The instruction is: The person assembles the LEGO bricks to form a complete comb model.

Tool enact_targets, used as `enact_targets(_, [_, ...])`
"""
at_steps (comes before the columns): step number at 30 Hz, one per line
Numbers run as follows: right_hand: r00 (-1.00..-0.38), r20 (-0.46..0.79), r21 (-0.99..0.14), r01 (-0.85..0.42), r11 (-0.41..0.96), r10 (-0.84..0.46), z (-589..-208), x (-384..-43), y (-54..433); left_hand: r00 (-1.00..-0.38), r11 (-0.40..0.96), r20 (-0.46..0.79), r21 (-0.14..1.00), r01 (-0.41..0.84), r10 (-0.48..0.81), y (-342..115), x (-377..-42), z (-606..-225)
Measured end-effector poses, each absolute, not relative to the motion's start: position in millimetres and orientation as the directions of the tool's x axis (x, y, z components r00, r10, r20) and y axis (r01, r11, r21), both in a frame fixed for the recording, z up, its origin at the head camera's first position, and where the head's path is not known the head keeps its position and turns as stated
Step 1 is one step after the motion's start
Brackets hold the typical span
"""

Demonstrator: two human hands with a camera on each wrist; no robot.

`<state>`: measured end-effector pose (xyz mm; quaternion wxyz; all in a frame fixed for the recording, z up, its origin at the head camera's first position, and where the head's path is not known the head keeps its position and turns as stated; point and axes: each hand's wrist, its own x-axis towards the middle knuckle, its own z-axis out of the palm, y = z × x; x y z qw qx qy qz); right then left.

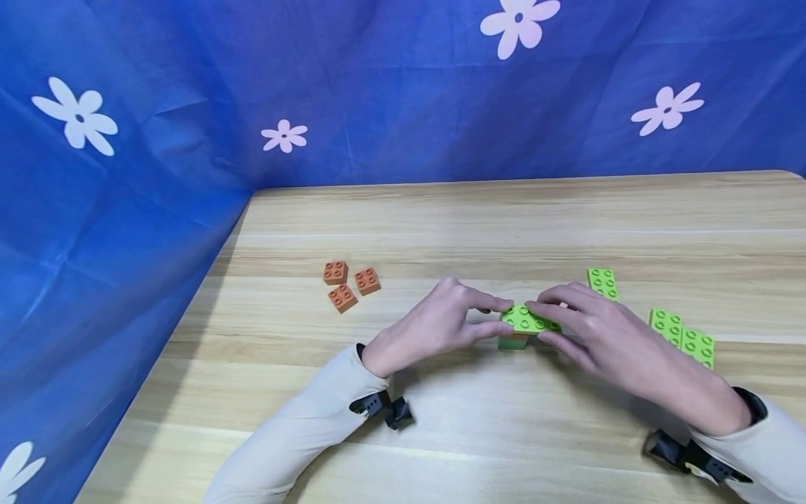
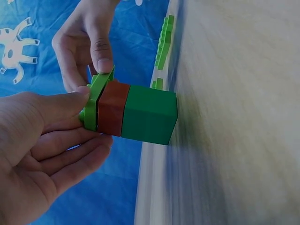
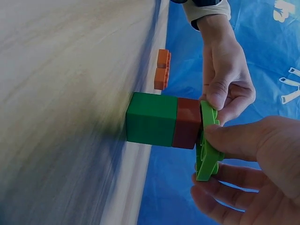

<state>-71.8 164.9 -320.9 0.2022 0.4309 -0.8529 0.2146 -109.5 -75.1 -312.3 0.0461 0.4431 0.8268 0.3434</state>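
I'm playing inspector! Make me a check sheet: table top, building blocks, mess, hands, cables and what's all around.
Surface: pale wood-grain table
Job's things: light green plate above brown brick, which sits on dark green block; three orange bricks further left, three spare plates further right
Clutter: nothing seen
Left hand: pinches the plate's left end
Right hand: pinches its right end
Cables: nothing seen
Surroundings: blue flowered cloth behind and left

Big blue cloth (image 1: 403, 91) running behind the table (image 1: 441, 231) and down its left side, kinda wrinkly, with pale flowers (image 1: 529, 31) scattered over it. The table's light wood, streaky grain going mostly side to side, far right corner rounded off. There's a soft shadow along the left edge, otherwise the wood's pretty bright.
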Motion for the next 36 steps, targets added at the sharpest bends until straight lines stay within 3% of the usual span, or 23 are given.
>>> enact_targets(14, [-0.528, 0.536, -0.186, -0.835, 0.518, -0.659, -319, -76, 165, -0.629, 0.38, 0.231, 0.628, 0.68, 0.742, -74, -108, -313])
enact_targets(19, [-0.548, 0.53, -0.193, -0.821, 0.538, -0.647, -323, -72, 164, -0.635, 0.373, 0.242, 0.638, 0.674, 0.734, -74, -107, -316])
enact_targets(25, [-0.594, 0.5, -0.227, -0.792, 0.567, -0.63, -330, -62, 167, -0.608, 0.343, 0.225, 0.656, 0.673, 0.762, -72, -103, -322])
enact_targets(30, [-0.594, 0.515, -0.241, -0.792, 0.561, -0.618, -330, -64, 168, -0.565, 0.371, 0.21, 0.568, 0.735, 0.798, -84, -115, -305])
enact_targets(33, [-0.578, 0.524, -0.241, -0.805, 0.542, -0.625, -329, -66, 167, -0.638, 0.51, 0.17, 0.463, 0.725, 0.751, -107, -125, -283])
enact_targets(36, [-0.573, 0.52, -0.242, -0.81, 0.534, -0.633, -327, -68, 166, -0.757, 0.684, 0.107, 0.362, 0.633, 0.645, -130, -132, -269])
